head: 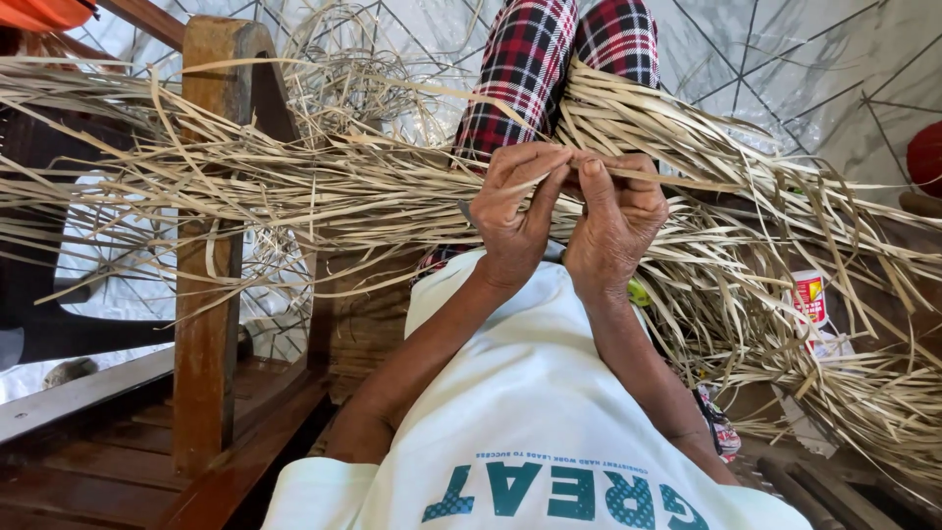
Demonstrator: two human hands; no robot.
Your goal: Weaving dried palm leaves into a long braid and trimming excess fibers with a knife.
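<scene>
Both hands meet in the middle of the head view over a big bundle of dry, pale straw-coloured leaf strips (324,191) lying across my lap. My left hand (515,211) pinches a thin strip between thumb and fingers, with a small dark blade tip showing at its left side. My right hand (616,221) presses against the left one and grips the same strip, which runs off to the right. My legs in red, black and white checked cloth (530,69) stretch out beyond the bundle.
A wooden chair post (211,245) stands at the left with strips draped over it. A small white and red container (810,297) sits at the right among strips. Patterned pale floor (785,69) lies beyond; a wooden plank surface (118,442) is at lower left.
</scene>
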